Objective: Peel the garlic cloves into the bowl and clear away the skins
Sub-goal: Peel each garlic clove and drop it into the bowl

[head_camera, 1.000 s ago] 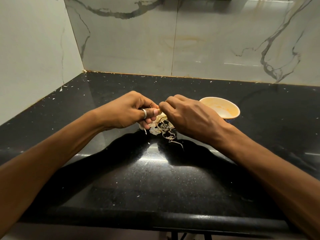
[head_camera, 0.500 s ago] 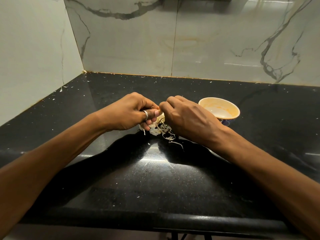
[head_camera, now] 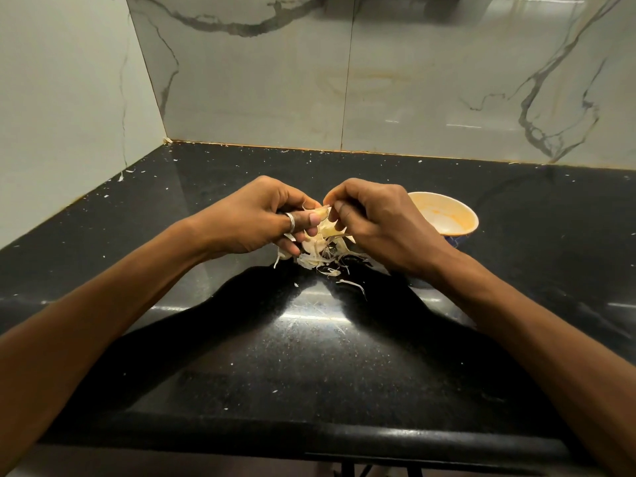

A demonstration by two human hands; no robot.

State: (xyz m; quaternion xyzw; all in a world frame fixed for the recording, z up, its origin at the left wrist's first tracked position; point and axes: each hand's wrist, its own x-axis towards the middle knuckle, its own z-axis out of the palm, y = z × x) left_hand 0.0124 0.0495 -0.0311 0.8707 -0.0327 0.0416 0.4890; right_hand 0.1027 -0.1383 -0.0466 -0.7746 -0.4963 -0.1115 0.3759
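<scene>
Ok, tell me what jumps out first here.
Two hands meet mid-counter: the left hand, ring on one finger, holds a garlic clove while the right hand pinches its skin. Below them a pile of skins lies on the black counter, and a bowl stands right of them.

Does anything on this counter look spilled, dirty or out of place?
Yes. Garlic skins lie in a loose pile on the black countertop below the left hand and right hand, and white flecks are scattered up to the back wall. The bowl has an orange smear inside. Nothing looks broken.
</scene>
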